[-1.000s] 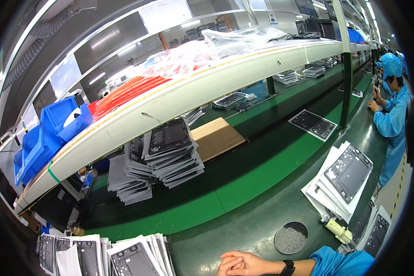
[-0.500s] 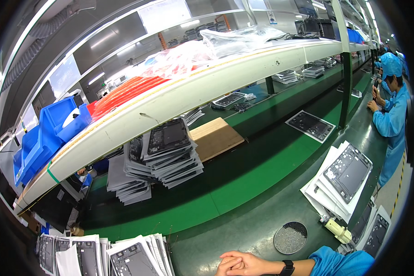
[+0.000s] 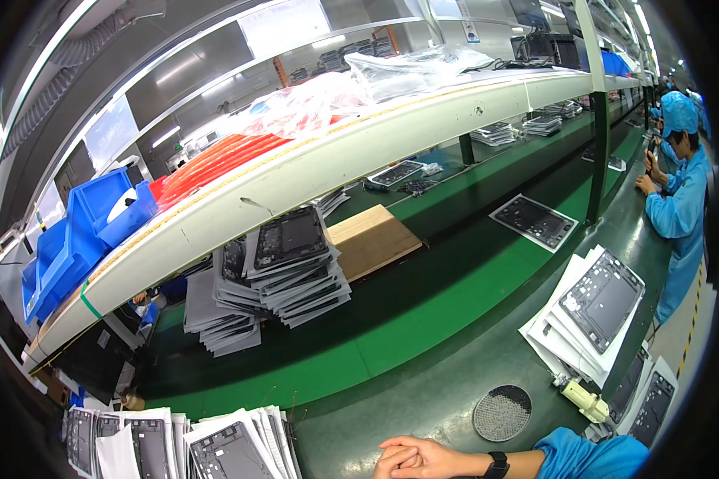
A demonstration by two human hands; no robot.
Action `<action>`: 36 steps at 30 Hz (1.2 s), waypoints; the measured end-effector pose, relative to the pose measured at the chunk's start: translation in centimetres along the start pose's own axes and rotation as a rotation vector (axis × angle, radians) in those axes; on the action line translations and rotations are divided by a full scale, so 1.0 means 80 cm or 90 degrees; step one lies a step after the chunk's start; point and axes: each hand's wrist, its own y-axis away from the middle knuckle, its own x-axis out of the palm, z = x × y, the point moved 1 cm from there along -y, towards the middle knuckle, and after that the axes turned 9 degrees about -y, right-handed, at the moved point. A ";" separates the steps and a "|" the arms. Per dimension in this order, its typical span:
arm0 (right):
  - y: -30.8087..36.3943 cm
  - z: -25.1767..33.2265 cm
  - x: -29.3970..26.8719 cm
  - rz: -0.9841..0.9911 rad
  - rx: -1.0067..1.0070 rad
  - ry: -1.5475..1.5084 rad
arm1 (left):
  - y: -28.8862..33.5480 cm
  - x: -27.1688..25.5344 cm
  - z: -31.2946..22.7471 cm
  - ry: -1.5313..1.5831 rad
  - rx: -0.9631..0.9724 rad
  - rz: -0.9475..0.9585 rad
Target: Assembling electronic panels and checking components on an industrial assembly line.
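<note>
My right hand [image 3: 438,459] and my left hand [image 3: 396,461] are clasped together over the near edge of the dark green bench, at the bottom of the view. The right one, with a black band at its wrist, lies closed over the left one. Fingers of the left hand look folded, though its lower part is cut off by the frame. No tool or part shows in either. Just right of them stands a round dish [image 3: 502,413] of small pale bits. A pale yellow powered screwdriver [image 3: 581,398] lies farther right.
Tablet-like housings on white sheets form a pile [image 3: 601,299] at right, a near-left row [image 3: 224,451] and a tall stack [image 3: 291,267] by a cardboard box [image 3: 375,238]. One housing [image 3: 533,222] rides the green belt [image 3: 423,335]. An overhead shelf [image 3: 295,172] crosses above; a co-worker [image 3: 679,184] stands right.
The single housing on the belt has slid slightly left and toward me, and the belt seam has shifted left too. My clasped hands stay put.
</note>
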 end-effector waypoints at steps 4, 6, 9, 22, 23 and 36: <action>-0.004 0.005 -0.002 0.003 0.002 0.010 | 0.005 -0.016 0.013 0.023 0.006 0.067; -0.004 0.007 0.000 0.007 -0.011 0.074 | 0.036 -0.028 0.063 0.497 -0.280 0.090; -0.001 0.000 0.004 0.010 -0.004 0.016 | 0.040 -0.017 0.058 0.298 -0.257 0.058; 0.005 -0.012 0.000 0.001 -0.013 -0.088 | 0.005 -0.011 0.015 -0.113 0.041 0.038; 0.002 -0.016 -0.001 0.016 -0.028 -0.071 | 0.006 -0.016 0.017 -0.184 0.153 0.088; -0.003 -0.025 -0.003 0.032 -0.013 0.030 | 0.023 -0.013 0.016 0.365 -0.302 -0.014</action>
